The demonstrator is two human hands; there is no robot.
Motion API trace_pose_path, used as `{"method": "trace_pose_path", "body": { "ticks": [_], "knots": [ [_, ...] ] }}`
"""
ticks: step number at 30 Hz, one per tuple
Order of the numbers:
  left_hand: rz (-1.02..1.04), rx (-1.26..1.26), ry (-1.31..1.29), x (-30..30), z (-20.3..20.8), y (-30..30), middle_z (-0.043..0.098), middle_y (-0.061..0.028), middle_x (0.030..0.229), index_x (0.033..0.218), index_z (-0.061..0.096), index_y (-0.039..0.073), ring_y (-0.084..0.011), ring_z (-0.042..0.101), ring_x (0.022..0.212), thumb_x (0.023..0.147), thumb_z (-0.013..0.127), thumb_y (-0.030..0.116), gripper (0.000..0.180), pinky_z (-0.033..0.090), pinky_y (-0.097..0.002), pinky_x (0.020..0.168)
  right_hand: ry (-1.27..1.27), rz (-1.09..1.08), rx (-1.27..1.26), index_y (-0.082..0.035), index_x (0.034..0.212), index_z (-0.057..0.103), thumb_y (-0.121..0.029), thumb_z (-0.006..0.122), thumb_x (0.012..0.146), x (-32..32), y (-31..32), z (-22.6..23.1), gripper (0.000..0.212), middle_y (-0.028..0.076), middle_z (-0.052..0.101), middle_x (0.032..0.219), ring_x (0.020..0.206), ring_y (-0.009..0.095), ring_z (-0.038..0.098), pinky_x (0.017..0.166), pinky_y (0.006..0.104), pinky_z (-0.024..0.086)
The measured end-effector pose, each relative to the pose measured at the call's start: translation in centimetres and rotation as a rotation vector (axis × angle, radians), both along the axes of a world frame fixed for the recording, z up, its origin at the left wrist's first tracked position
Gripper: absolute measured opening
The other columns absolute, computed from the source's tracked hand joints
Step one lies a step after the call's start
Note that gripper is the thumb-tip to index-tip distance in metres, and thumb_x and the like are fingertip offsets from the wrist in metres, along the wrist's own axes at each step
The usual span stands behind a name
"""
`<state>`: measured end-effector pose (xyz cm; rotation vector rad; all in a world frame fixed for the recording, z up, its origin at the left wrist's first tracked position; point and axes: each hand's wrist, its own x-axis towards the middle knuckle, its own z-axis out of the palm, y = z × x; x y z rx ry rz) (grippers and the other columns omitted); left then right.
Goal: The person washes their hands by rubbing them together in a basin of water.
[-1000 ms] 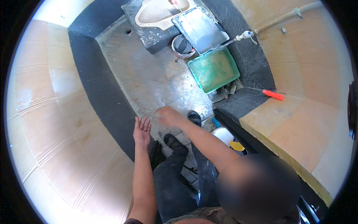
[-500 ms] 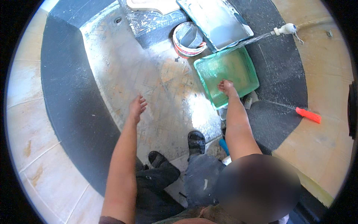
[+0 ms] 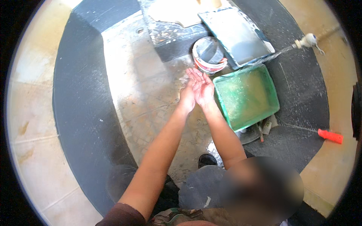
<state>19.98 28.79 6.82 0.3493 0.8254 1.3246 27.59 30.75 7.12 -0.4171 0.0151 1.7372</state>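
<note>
Just off the far-left corner of the green tray (image 3: 255, 119), my left hand (image 3: 186, 98) and right hand (image 3: 204, 92) are now together, right palm up, no object visible in them. Change: the right has moved off the tray, which lies to its right, beside the dark wall (image 3: 303, 81). Clear splashes (image 3: 184, 80) show; I judge both hands wet, bucket (image 3: 212, 69) just beyond

Green basin (image 3: 270, 88): smooth plastic, wet sheen inside
Round bucket (image 3: 209, 68): plastic, rim smeared white
Shallow tray (image 3: 245, 49): smooth inside, edges blotched white
Red handle (image 3: 330, 136): smooth plastic
Floor (image 3: 147, 96): wet, shiny, stained
Dark wall band (image 3: 85, 105): matt, speckled
Brown sleeve (image 3: 122, 215): matt cloth
</note>
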Motion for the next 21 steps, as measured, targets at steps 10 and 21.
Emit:
{"method": "trace_pose_path", "body": {
  "ticks": [10,21],
  "knots": [
    [0.133,-0.434,0.292,-13.8,1.2,2.4,0.070,-0.0096,0.114,0.118,0.064,0.001,-0.0206,0.064,0.102,0.100,0.064,0.029,0.034,0.052,-0.0393,0.084,-1.933,0.341,1.086,0.004,0.162,0.016,-0.045,0.038,0.108,-7.9,-5.9,3.4,0.077,0.022,0.015,0.171,0.160,0.035,0.009,0.128,0.0542,0.005],
    [-0.187,0.074,0.403,-13.6,6.3,2.6,0.071,-0.0061,0.110,0.121,0.065,0.001,-0.0161,0.066,0.100,0.091,0.077,0.009,0.033,0.054,-0.0312,0.089,-2.514,0.141,1.326,0.003,0.159,0.031,-0.037,0.041,0.104,-7.3,-2.2,6.3,0.068,0.017,0.027,0.169,0.159,0.027,0.017,0.130,0.0480,0.008]
  ]
}}
